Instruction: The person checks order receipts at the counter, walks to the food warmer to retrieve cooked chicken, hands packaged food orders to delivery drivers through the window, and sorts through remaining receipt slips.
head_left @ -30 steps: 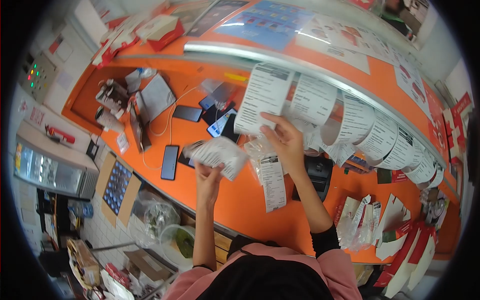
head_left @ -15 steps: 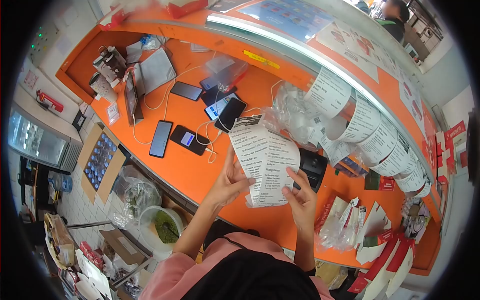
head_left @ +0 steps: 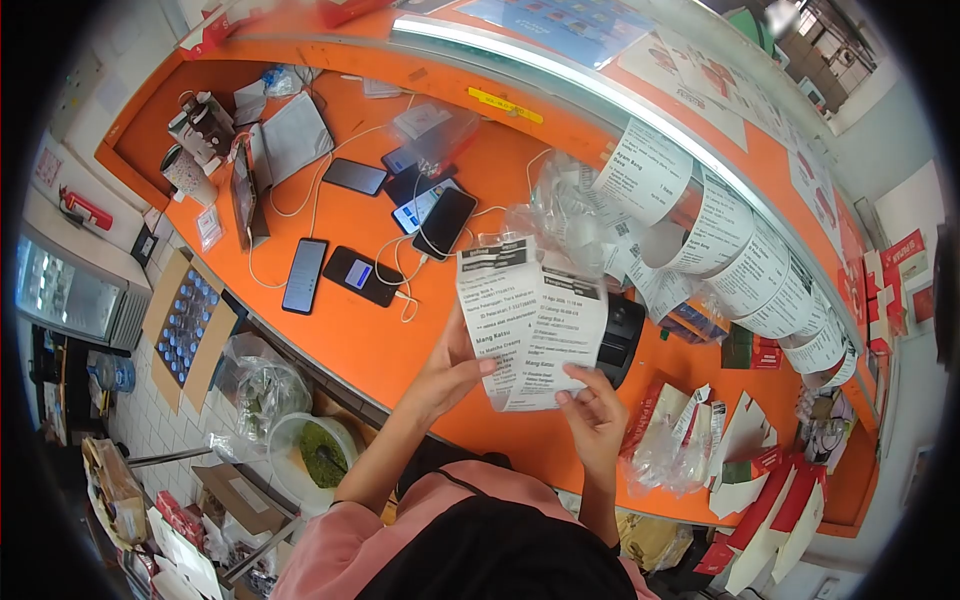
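White paper receipts [head_left: 530, 330], two printed sheets partly overlapping, are held up over the orange surface [head_left: 380, 345], just left of the black device [head_left: 622, 345] and hiding part of it from view. The left hand [head_left: 455, 365] grasps their left side, its thumb across the front. The right hand [head_left: 595, 408], nearer the person than the device, pinches their lower right edge between thumb and fingers. Well left of the device lies a phone with a lit patch on its screen [head_left: 360, 277], a white cable [head_left: 405, 297] beside it. Crumpled clear plastic [head_left: 570, 200] sits beyond the device. Curled receipts [head_left: 745, 240] hang beyond it and to its right. A clear plastic bag [head_left: 665, 462] lies to its right, closer to the person.
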`<state>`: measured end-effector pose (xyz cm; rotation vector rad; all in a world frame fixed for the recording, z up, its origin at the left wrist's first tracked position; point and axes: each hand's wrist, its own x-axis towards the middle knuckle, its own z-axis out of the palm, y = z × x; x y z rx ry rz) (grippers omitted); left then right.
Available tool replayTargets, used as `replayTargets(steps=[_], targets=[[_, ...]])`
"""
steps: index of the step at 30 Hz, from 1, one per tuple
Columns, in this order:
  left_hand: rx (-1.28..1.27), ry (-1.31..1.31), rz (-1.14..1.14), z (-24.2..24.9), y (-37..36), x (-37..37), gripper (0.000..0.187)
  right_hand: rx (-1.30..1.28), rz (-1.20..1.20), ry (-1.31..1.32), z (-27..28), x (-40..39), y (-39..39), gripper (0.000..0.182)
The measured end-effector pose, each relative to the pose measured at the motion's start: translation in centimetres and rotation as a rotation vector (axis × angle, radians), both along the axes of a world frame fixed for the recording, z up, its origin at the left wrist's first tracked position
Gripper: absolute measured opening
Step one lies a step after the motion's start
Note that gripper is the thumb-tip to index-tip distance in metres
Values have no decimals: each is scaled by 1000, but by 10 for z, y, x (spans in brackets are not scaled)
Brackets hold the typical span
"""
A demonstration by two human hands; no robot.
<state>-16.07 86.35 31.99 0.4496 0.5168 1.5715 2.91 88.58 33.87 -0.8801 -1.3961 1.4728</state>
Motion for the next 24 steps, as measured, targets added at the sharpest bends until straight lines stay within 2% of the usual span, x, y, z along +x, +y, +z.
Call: replayTargets(steps=[2, 3, 4, 5, 6, 8, 9, 11, 12, 14, 15, 16, 18, 19, 21, 23, 24], targets=[[-80, 8, 2, -4, 1, 2, 85, 109, 134, -303, -6, 5, 4, 30], [-86, 285, -42, -4, 2, 4, 75, 113, 124, -301, -9, 4, 6, 30], [-86, 563, -86, -3, 5, 7, 67, 262, 172, -386, -13, 1, 8, 32], [-77, 629, -48, -4, 7, 13, 48, 409, 217, -473, -14, 0, 10, 34], [-67, 632, -60, -10, 9, 15, 48, 411, 202, -474, -12, -1, 13, 34], [-314, 435, -40, -25, 16, 15, 43, 373, 345, -499, -1, -3, 24, 26], [-306, 442, -51, -24, 17, 15, 43, 354, 281, -491, 5, -3, 35, 20], [-343, 278, 131, -19, 18, 15, 32, 497, -43, -370, 5, -5, 65, 15], [-338, 284, 120, -15, 19, 13, 32, 554, -135, -399, 9, -6, 81, 16], [-321, 165, 132, -7, 19, 7, 39, 690, -314, -397, 18, -14, 113, 19], [-298, 98, 103, -8, 20, 3, 48, 729, -361, -379, 20, -21, 126, 20], [-296, 104, 98, -5, 20, 1, 48, 768, -409, -363, 22, -27, 139, 22], [-66, -214, -68, 2, 20, -2, 55, 720, -354, -240, 19, -36, 153, 21], [-38, -222, -50, -5, 18, -3, 57, 719, -353, -236, 18, -36, 150, 21], [-86, -127, 4, 0, 18, -1, 54, 248, -200, 21, 12, -37, 136, 17], [-142, -38, 73, -2, 18, -1, 51, 245, -104, -28, 7, -31, 111, 20], [-258, 32, 68, -9, 18, -2, 48, 243, -19, -80, 5, -27, 95, 23]])
